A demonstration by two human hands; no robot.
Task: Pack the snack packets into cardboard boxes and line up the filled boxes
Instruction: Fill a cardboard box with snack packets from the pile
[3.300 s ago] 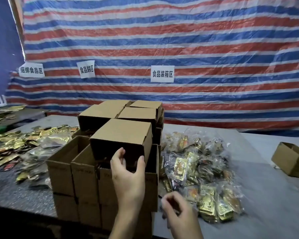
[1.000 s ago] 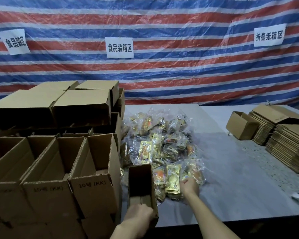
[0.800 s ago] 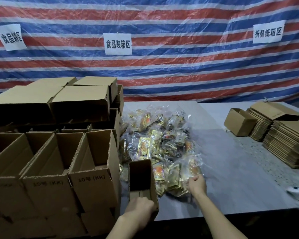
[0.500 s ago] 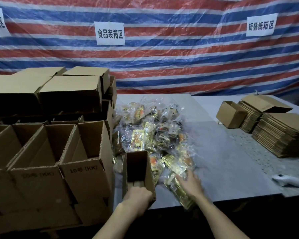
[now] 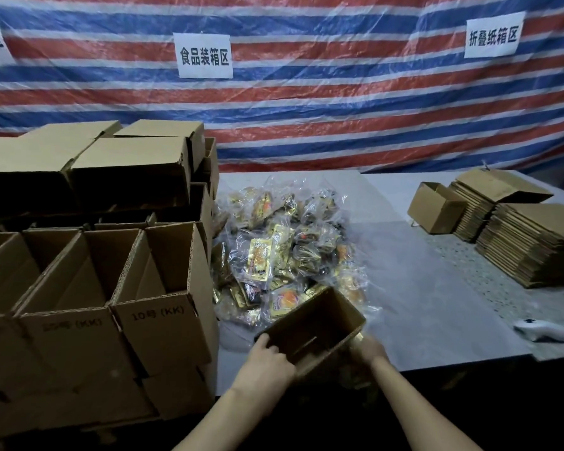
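A small cardboard box (image 5: 313,323), seemingly empty, is held tilted by its rim in the left grip (image 5: 267,356); the right grip (image 5: 368,348), blurred beside it, cannot be read. With the snack packets (image 5: 284,249) heaped unpacked just beyond both grips, packing is judged barely begun

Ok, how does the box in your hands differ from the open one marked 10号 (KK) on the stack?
The held box is tilted, its rim gripped by the left hand, the right hand at its other side; the marked box stands upright, untouched, on the stack. The marked box shows print in front; the held box shows none. Both are open brown cardboard.
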